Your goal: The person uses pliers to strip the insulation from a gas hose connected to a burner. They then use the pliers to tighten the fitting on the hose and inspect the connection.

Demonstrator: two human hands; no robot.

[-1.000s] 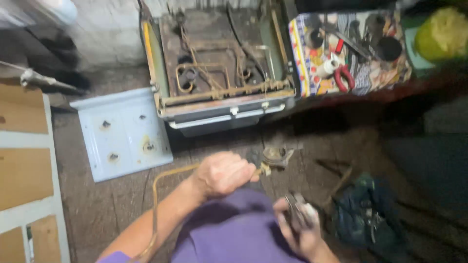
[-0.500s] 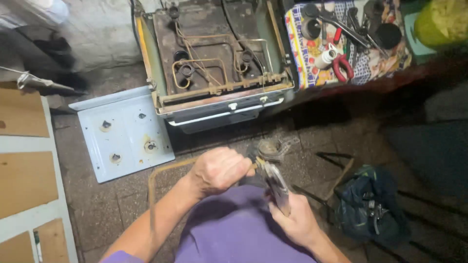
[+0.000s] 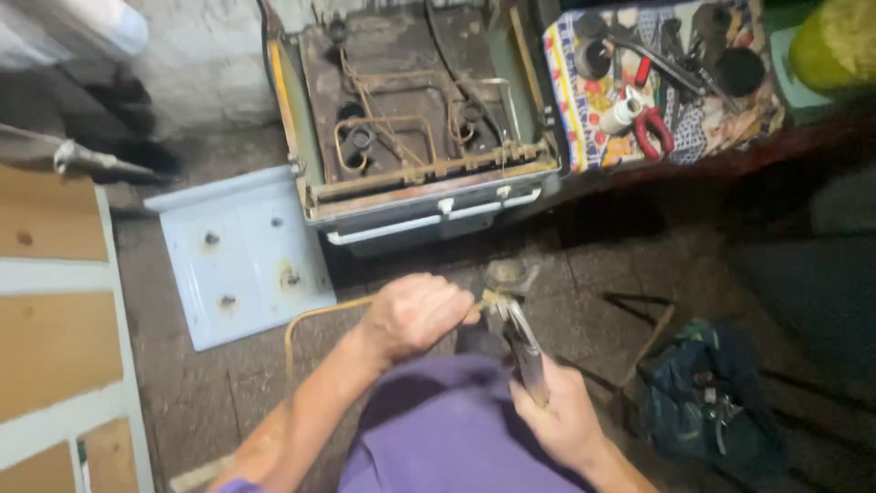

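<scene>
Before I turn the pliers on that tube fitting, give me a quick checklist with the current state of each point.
1. Left hand closed around the bent yellowish tube: ok.
2. Right hand gripping the pliers by the handles: ok.
3. Pliers' head meets the fitting at the tube's end: ok.
4. Firm bite on the fitting: cannot tell, blurred.
5. Work held away from the opened stove: ok.

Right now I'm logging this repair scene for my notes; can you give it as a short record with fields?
Left hand: fist closed around a thin bent brass-coloured metal tube
Right hand: grip closed on the handle of a grey metal wrench
Wrench head: at the tube's end fitting
Ahead: opened rusty gas stove
Beside the stove: pale blue enamel stove top panel lying on the floor
Right: dark tool bag
</scene>
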